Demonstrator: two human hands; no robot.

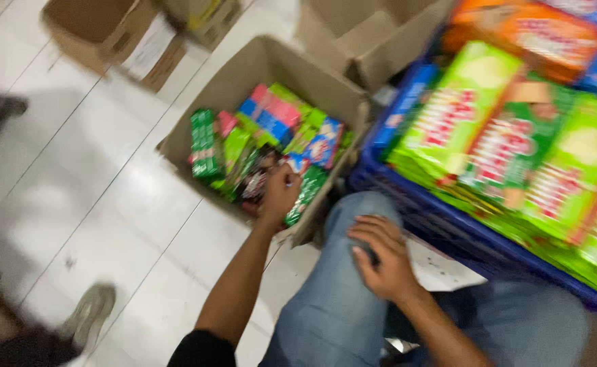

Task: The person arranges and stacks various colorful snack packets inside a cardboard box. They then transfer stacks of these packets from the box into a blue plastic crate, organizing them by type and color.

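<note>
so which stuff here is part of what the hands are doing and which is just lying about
In hand:
- left hand, reaching into the open carton
- mixed snack packets inside it
- right hand, resting on the knee

Lying about:
- blue crate of green biscuit packs
- empty cartons behind
- someone's shoe

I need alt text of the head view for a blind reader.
A person's left hand reaches into an open cardboard box of colourful snack packets, while the right hand rests on their jeans-clad knee. A blue crate of green packages stands beside it.
</note>
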